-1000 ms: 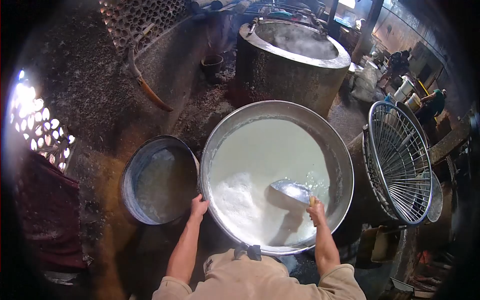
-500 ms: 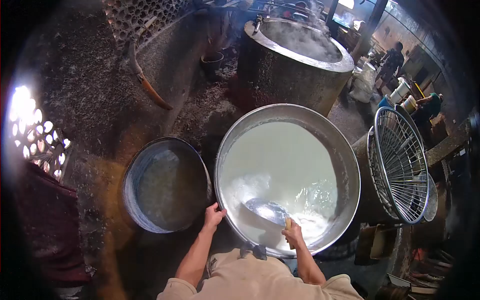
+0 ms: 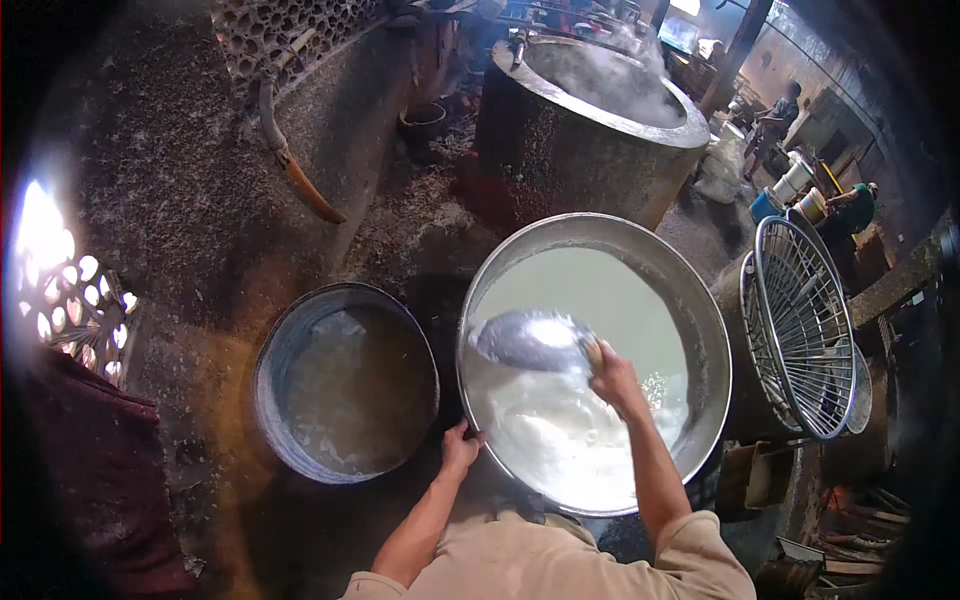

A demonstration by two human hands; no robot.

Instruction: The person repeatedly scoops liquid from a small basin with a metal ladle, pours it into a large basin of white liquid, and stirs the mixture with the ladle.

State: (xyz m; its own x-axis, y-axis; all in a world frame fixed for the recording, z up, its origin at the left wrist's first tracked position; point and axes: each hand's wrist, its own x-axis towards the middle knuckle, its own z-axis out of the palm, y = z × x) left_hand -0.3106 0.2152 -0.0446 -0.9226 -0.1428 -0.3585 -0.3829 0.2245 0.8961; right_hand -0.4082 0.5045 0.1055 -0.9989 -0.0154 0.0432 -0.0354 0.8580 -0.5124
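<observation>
A wide metal basin of milky white liquid stands in front of me. My left hand is closed on its near-left rim. In my right hand is the short wooden handle of a large metal scoop. The scoop's shiny bowl is over the left half of the basin, blurred at its edges by motion. Below it, the liquid is swirling and foamy near the basin's front. Left of the basin sits a round tub holding cloudy brownish liquid.
A big steaming vat rises behind the basin. To the right, a wire strainer basket leans over a tall drum. Two people are at the far right. A rough wall runs along the left, and split firewood lies at lower right.
My right hand has moved up and away from me, taking the scoop from the basin's front toward its middle left. My left hand stays on the rim. The view has shifted slightly.
</observation>
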